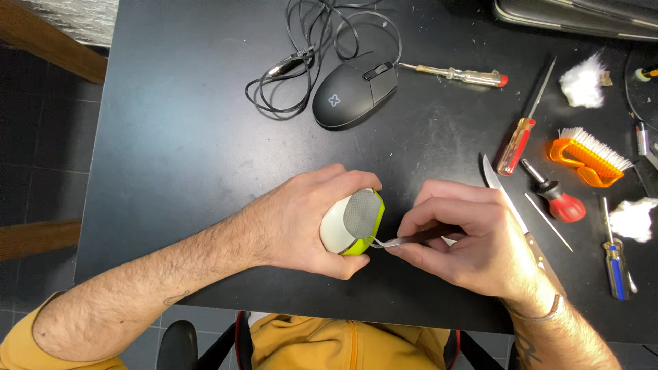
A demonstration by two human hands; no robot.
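My left hand [305,219] grips a small white and lime-green mouse [353,220], turned on its side above the black table [178,151]. My right hand [466,236] pinches a thin metal tool with a dark handle [404,240]; its curved tip touches the seam at the mouse's lower edge. Both hands are close together near the table's front edge.
A black wired mouse [353,96] with a coiled cable lies further back. To the right lie a knife [507,199], several screwdrivers [521,133], an orange brush [589,157] and cotton tufts [582,82]. A grey case [582,17] sits at the back right.
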